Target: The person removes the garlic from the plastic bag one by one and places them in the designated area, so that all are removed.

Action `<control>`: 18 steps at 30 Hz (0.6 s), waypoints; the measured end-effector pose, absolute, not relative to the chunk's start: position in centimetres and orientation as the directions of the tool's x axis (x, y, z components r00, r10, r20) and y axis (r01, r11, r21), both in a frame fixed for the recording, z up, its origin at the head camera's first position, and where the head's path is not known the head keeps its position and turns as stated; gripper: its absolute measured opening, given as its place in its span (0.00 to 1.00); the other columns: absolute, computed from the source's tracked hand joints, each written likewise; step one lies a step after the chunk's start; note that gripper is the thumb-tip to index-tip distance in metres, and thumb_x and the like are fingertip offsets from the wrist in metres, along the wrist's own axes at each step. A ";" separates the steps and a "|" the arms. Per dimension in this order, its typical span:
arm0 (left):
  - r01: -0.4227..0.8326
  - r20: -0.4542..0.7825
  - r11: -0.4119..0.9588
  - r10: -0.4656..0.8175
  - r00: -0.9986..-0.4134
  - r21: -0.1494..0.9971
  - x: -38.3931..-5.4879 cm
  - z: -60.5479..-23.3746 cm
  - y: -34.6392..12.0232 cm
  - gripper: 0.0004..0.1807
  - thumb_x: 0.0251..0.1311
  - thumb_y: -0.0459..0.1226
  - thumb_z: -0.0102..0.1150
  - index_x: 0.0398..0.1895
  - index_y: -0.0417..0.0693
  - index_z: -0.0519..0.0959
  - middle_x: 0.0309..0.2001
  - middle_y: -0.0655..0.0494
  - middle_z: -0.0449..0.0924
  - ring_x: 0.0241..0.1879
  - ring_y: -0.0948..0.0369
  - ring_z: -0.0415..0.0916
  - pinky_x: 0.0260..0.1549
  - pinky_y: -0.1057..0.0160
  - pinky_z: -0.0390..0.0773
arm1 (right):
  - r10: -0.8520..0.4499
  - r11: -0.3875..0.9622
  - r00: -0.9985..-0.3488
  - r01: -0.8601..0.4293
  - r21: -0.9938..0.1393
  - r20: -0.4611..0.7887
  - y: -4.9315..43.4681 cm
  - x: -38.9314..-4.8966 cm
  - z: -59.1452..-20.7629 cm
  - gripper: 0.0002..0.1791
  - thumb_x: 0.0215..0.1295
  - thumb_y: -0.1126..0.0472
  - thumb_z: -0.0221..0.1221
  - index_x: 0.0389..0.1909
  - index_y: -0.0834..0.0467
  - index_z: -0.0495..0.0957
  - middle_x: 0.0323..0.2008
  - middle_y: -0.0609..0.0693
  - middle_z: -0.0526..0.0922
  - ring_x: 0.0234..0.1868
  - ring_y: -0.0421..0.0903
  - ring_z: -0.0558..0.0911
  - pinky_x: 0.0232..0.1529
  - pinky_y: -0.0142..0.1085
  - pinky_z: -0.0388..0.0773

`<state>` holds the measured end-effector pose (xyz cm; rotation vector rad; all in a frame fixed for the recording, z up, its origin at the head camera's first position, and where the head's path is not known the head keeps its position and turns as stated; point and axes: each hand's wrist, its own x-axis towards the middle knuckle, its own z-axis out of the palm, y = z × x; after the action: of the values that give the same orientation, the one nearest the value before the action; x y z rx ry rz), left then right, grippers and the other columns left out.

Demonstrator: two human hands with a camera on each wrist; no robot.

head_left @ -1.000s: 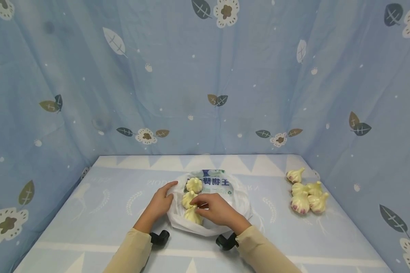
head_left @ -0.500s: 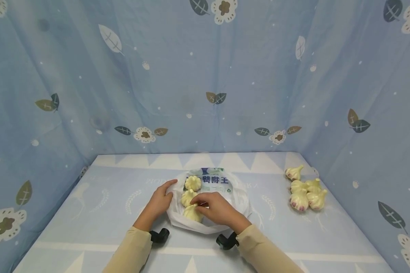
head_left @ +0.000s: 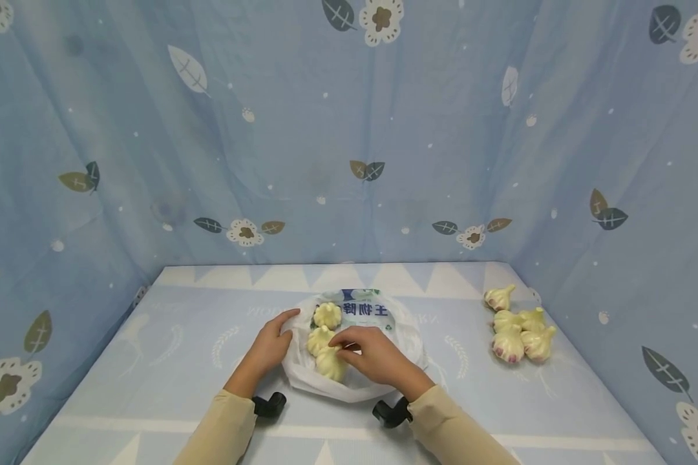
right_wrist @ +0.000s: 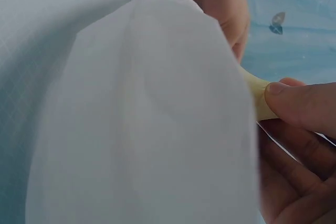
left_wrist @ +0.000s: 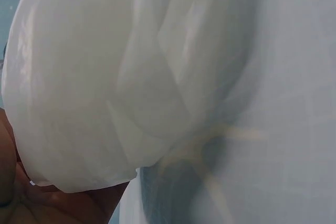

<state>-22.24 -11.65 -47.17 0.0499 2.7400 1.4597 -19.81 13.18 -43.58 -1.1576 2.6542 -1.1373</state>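
A white plastic bag (head_left: 410, 336) with its mouth spread wide stands on the table, several pale yellow garlic bulbs inside along its left side. My right hand (head_left: 375, 355) reaches over the bag and pinches the neck of the nearest garlic bulb (head_left: 330, 365). In the right wrist view, thumb and fingertips meet on that neck (right_wrist: 258, 95), while the bag wall hides the bulb's body. My left hand (head_left: 269, 343) rests against the bag's left rim, index finger extended, thumb at the edge. The bag wall covers most of this hand in the left wrist view.
A cluster of several garlic bulbs (head_left: 522, 334) lies at the table's right side, one set slightly behind the others. Blue patterned curtains (head_left: 302, 129) enclose the table (head_left: 169, 361) at the back and sides. Printed film shows inside the bag.
The nearest garlic bulb has shifted slightly to the right and up with my right hand, still in its pinch. My left hand keeps its place at the bag's rim.
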 end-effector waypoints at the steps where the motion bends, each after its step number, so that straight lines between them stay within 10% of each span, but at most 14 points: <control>1: 0.013 -0.015 0.559 0.046 -0.999 0.829 -22.2 -47.2 -11.6 0.28 0.68 0.30 0.40 0.72 0.52 0.63 0.73 0.42 0.58 0.74 0.44 0.52 0.69 0.39 0.58 | -0.646 0.456 -0.722 -0.625 -0.633 0.247 13.3 -19.8 -43.6 0.11 0.67 0.61 0.59 0.49 0.53 0.82 0.45 0.43 0.85 0.45 0.34 0.83 0.48 0.26 0.80; 18: 0.008 -0.020 0.570 0.042 -0.999 0.822 -22.5 -47.1 -11.6 0.29 0.67 0.30 0.41 0.71 0.52 0.64 0.73 0.42 0.59 0.74 0.45 0.52 0.70 0.39 0.56 | -0.611 0.484 -0.731 -0.648 -0.588 0.303 15.5 -20.0 -42.6 0.13 0.65 0.64 0.60 0.50 0.57 0.81 0.46 0.47 0.84 0.45 0.41 0.84 0.47 0.28 0.81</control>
<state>-22.51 -11.57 -47.13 0.0439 2.7508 1.4390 -20.04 15.46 -42.62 -1.1683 2.7511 -1.1256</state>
